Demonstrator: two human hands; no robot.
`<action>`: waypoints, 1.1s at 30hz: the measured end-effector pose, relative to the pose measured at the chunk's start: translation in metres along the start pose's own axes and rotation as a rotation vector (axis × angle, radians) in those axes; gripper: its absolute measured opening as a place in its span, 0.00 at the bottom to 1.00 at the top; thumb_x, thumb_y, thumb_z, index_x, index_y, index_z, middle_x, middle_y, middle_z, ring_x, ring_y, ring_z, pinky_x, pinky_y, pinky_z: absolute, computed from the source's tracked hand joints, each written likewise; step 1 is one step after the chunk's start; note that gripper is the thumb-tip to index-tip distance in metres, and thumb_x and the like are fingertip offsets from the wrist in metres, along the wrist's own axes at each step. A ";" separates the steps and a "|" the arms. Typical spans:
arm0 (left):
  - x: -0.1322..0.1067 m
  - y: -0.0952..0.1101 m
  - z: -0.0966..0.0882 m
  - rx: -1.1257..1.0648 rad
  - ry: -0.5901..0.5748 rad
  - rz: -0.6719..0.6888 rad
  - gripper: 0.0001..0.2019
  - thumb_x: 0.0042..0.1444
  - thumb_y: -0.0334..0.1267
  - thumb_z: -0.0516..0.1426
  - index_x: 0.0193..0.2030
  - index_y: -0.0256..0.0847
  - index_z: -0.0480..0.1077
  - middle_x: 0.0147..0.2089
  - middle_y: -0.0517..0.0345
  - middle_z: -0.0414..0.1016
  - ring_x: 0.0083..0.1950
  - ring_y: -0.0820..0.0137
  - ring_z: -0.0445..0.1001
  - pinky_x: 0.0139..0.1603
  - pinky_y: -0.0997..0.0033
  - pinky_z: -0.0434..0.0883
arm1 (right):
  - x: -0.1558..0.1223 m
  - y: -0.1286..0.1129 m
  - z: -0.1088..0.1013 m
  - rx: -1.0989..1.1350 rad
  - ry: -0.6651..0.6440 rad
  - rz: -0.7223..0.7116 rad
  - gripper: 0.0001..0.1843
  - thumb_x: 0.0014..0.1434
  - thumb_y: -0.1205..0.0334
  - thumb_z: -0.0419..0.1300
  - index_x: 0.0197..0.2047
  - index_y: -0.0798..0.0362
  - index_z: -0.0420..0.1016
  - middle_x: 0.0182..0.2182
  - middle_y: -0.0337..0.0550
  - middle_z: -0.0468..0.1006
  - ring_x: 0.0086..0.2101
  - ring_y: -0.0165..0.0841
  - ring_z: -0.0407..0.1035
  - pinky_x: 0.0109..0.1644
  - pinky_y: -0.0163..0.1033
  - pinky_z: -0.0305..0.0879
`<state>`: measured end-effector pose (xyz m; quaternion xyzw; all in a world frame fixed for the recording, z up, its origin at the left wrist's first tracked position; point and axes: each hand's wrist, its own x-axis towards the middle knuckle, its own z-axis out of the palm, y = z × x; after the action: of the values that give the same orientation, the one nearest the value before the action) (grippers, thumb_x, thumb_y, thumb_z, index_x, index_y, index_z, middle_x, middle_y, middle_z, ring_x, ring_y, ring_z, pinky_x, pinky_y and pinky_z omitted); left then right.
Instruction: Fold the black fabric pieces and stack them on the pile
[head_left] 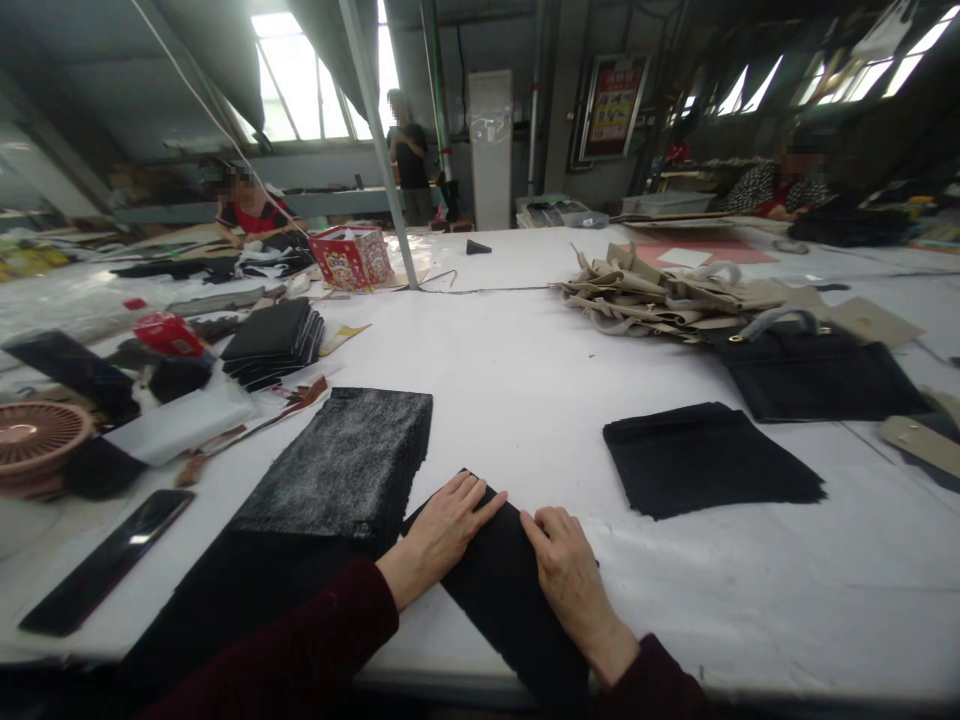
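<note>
A black fabric piece (499, 580) lies slantwise at the front of the table, apparently folded over along its right edge. My left hand (446, 530) rests on its far end, fingers extended and pressed flat. On the right edge, my right hand (566, 570) has its fingers curled and its thumb against the fabric, gripping or pressing the fold. Left of them is a tall stack of black fabric pieces (341, 465), its top speckled grey and its near part partly behind my left sleeve. Another flat pile of black pieces (709, 460) lies to the right.
A phone (109, 560) and a pink fan (41, 440) sit at the left. Folded dark pieces (274, 340) and a red patterned box (351, 258) stand farther back. Beige bag parts (660, 295) and a black bag panel with a handle (817, 370) lie right. Other people work behind.
</note>
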<state>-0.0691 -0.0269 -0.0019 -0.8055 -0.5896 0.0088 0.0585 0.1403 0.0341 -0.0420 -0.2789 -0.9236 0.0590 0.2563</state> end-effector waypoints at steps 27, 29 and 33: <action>0.016 0.034 -0.017 -0.023 -0.051 0.139 0.28 0.60 0.25 0.51 0.67 0.44 0.55 0.52 0.52 0.68 0.54 0.63 0.67 0.60 0.61 0.62 | -0.040 0.024 -0.024 0.017 0.009 -0.031 0.17 0.65 0.74 0.47 0.54 0.59 0.70 0.36 0.47 0.69 0.38 0.37 0.61 0.42 0.43 0.60; 0.018 0.036 -0.017 -0.049 -0.072 0.162 0.26 0.61 0.25 0.50 0.66 0.40 0.55 0.55 0.51 0.67 0.55 0.64 0.66 0.60 0.64 0.62 | -0.042 0.026 -0.027 0.014 -0.011 -0.025 0.17 0.65 0.74 0.49 0.54 0.59 0.70 0.36 0.47 0.69 0.38 0.37 0.61 0.42 0.43 0.60; 0.020 0.044 -0.017 -0.041 -0.133 0.150 0.27 0.62 0.26 0.49 0.68 0.40 0.53 0.53 0.51 0.68 0.54 0.64 0.66 0.57 0.64 0.64 | -0.045 0.027 -0.033 -0.027 -0.026 -0.027 0.17 0.63 0.74 0.52 0.54 0.59 0.70 0.36 0.47 0.69 0.38 0.38 0.61 0.43 0.43 0.60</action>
<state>-0.0198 -0.0223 0.0120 -0.8460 -0.5305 0.0545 0.0019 0.2019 0.0310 -0.0399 -0.2688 -0.9313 0.0467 0.2413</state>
